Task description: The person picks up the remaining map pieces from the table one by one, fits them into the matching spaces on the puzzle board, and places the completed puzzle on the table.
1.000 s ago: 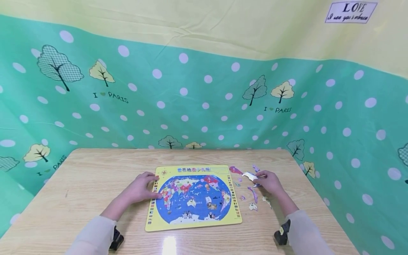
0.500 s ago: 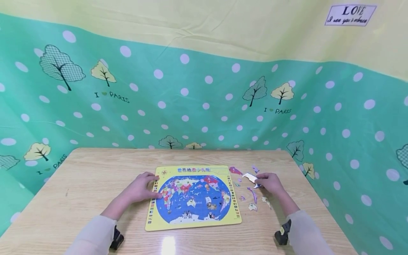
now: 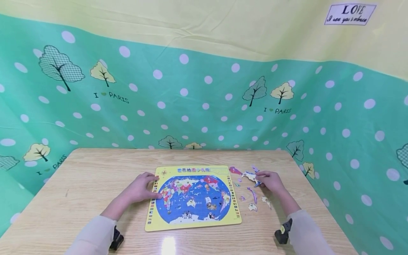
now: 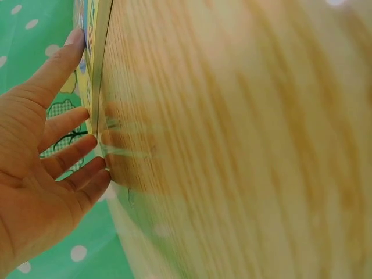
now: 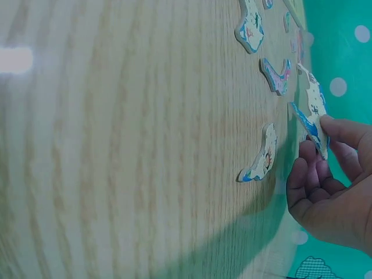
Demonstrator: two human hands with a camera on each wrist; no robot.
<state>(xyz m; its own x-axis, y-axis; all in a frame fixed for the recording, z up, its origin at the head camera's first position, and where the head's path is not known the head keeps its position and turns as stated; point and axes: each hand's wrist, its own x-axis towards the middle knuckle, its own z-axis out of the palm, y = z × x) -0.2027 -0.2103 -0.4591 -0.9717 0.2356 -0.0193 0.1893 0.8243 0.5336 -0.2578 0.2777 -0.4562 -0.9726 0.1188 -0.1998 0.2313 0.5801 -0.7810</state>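
On the counter [image 3: 95,177], in the head view, a yellow-bordered map board [image 3: 200,209] lies flat, the left hand [image 3: 141,187] at its left edge and the right hand [image 3: 271,182] among loose pieces [image 3: 253,207] beyond its right side. In the left wrist view, the left hand's grip is apart, thumb on the board's face, fingers extended by its edge. In the right wrist view, the right hand's grip is clamped on a tilted white-and-blue piece [image 5: 315,107].
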